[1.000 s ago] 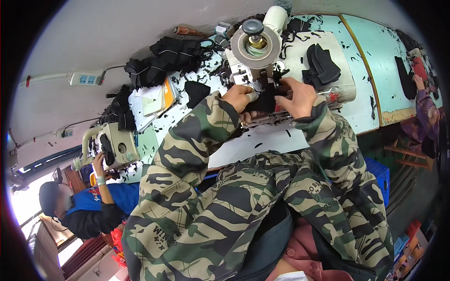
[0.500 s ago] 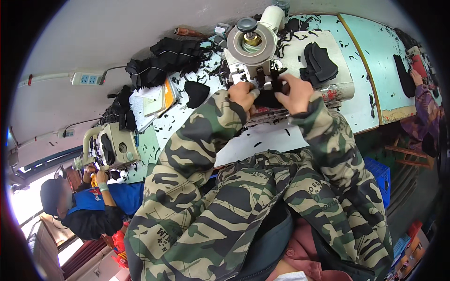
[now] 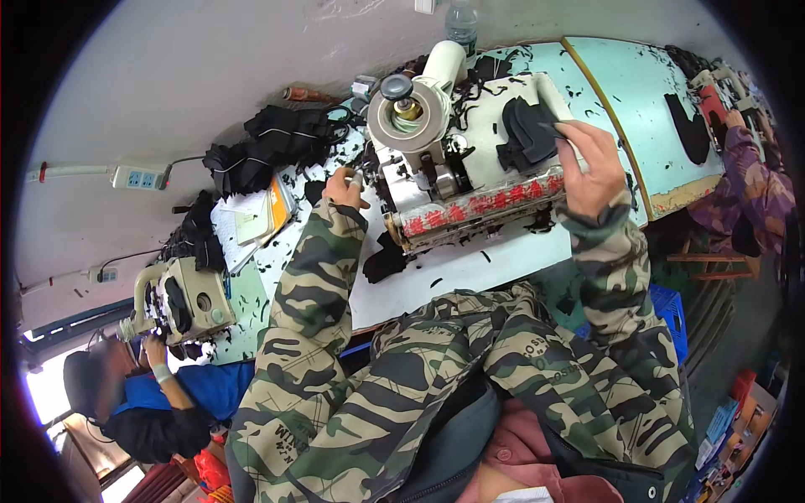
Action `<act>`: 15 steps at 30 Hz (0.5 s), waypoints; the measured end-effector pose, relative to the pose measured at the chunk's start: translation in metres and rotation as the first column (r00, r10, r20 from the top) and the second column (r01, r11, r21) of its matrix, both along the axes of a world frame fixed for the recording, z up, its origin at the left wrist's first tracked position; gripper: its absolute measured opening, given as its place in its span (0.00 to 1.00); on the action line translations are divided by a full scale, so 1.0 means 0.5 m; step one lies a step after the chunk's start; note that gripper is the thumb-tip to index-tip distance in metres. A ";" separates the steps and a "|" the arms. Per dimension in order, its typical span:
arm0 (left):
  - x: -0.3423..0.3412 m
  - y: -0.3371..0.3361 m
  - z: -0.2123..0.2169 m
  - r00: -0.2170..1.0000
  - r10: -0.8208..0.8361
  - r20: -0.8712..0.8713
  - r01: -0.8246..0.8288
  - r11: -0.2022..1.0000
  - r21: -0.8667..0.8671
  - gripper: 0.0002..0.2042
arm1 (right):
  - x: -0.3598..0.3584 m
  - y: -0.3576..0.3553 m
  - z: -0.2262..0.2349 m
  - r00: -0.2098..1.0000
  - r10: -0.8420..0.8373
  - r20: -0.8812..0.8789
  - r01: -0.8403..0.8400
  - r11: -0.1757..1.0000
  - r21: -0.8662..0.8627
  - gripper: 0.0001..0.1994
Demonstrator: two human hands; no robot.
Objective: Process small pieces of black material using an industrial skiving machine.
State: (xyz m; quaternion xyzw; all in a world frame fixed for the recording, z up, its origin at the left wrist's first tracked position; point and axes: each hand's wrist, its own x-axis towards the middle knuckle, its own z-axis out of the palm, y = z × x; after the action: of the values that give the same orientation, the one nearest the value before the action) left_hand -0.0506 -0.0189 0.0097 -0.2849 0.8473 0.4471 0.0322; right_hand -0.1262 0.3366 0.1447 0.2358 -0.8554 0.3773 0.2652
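Note:
My right hand has its thumb and fingertips closed on the edge of a black fabric piece in a small stack. That stack rests on the cream flat top of a bench machine. Left of the machine, my left hand hovers over or rests on the white tabletop, fingers somewhat bent and apart, with nothing visible in them. It partly covers another black fabric piece. A further dark piece lies in front of the machine's left end. The machine carries a grey disc with a black knob.
Black bundles and papers with a notebook lie on the left. A water bottle stands behind the machine. Black scraps litter the table. At left a co-worker in blue sits by another machine; a purple sleeve shows far right.
My hands have parted from the machine's front. The left moved left beside the papers; the right moved right and took hold of a stacked black piece. The view has shifted.

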 end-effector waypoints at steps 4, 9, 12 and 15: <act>-0.041 0.032 -0.074 0.986 0.089 0.137 -0.139 0.903 0.407 0.16 | -0.029 0.066 -0.074 0.985 0.149 0.083 -0.169 0.923 0.347 0.12; -0.029 0.021 -0.089 0.985 0.145 0.094 -0.173 0.863 0.475 0.14 | 0.038 0.030 -0.048 0.986 0.094 0.138 -0.125 0.963 0.240 0.14; -0.019 0.002 -0.107 0.989 0.140 0.053 -0.149 0.883 0.445 0.15 | 0.098 -0.014 -0.043 0.918 0.215 0.333 -0.237 0.971 0.026 0.12; -0.039 0.032 -0.110 0.982 0.172 0.081 -0.190 0.858 0.477 0.17 | 0.155 -0.017 -0.116 0.701 0.331 0.632 -0.332 0.936 -0.121 0.13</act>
State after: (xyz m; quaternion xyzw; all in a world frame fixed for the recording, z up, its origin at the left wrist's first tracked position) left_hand -0.0699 -0.0030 -0.0455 -0.3541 0.6780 0.6397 0.0753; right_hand -0.0489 0.3280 0.0865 0.2420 -0.8377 0.4756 -0.1165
